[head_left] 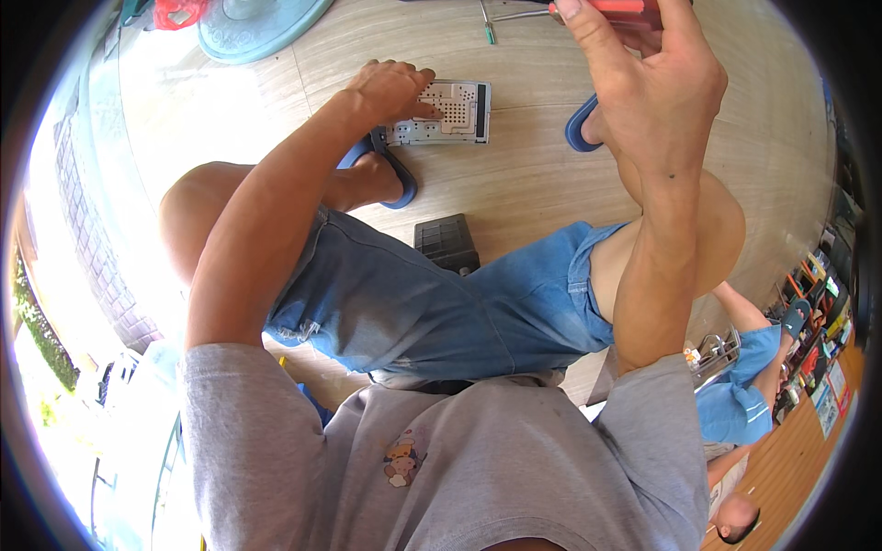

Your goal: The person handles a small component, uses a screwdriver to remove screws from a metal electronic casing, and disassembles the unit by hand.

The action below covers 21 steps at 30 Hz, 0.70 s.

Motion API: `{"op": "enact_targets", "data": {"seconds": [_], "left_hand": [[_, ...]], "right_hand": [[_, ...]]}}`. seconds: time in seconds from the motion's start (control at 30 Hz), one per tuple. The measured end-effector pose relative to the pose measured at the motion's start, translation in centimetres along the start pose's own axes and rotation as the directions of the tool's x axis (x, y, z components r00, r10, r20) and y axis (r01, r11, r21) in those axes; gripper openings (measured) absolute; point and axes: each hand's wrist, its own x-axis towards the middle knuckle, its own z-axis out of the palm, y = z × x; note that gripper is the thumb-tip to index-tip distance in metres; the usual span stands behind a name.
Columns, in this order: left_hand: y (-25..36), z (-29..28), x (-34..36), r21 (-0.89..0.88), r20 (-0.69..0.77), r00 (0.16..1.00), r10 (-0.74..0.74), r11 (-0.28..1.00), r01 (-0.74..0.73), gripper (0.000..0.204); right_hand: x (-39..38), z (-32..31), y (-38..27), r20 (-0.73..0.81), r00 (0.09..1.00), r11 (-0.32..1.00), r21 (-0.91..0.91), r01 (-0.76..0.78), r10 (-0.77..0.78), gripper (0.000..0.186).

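Note:
A flat silver metal case [455,115] with rows of small holes, like a disc drive, lies on the floor beyond my left foot. My left hand [390,92] grips its left end, the thumb lying on the perforated top. My right hand [657,87] is raised at the upper right, closed round the red handle of a screwdriver [617,7]. Its metal shaft points left, apart from the case. On the floor near the shaft is a small green-handled tool [489,35], partly cut off by the picture's top edge.
A black plastic box [446,241] stands between my legs. My blue sandals [399,179] are on the tiled floor. A round pale-green base [257,28] and a red bag [179,13] are at the upper left. Another person [744,386] sits at the right beside cluttered shelves [818,321].

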Motion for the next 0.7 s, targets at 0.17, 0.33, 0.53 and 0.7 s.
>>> {"op": "enact_targets", "data": {"seconds": [0.17,0.33,0.53,0.7], "left_hand": [[-0.18,0.20,0.17,-0.026,-0.069,0.998,-0.001,1.000,-0.001,0.054],[-0.58,0.52,0.40,-0.017,-0.096,0.995,0.032,0.999,-0.034,0.053],[-0.73,0.69,0.50,-0.044,-0.094,0.995,0.029,0.998,-0.033,0.058],[-0.73,0.45,0.56,-0.027,-0.038,0.999,0.037,0.999,-0.038,0.063]], "right_hand": [[0.02,-0.15,-0.11,-0.001,1.000,0.999,0.029,-0.014,0.014,0.021],[-0.13,-0.14,-0.60,-0.008,1.000,1.000,-0.022,-0.022,0.022,0.021],[-0.23,-0.23,-0.88,-0.002,0.999,0.999,-0.021,-0.041,0.041,0.020],[-0.08,-0.29,-0.66,0.026,0.998,0.998,0.011,-0.062,0.061,0.020]]}}
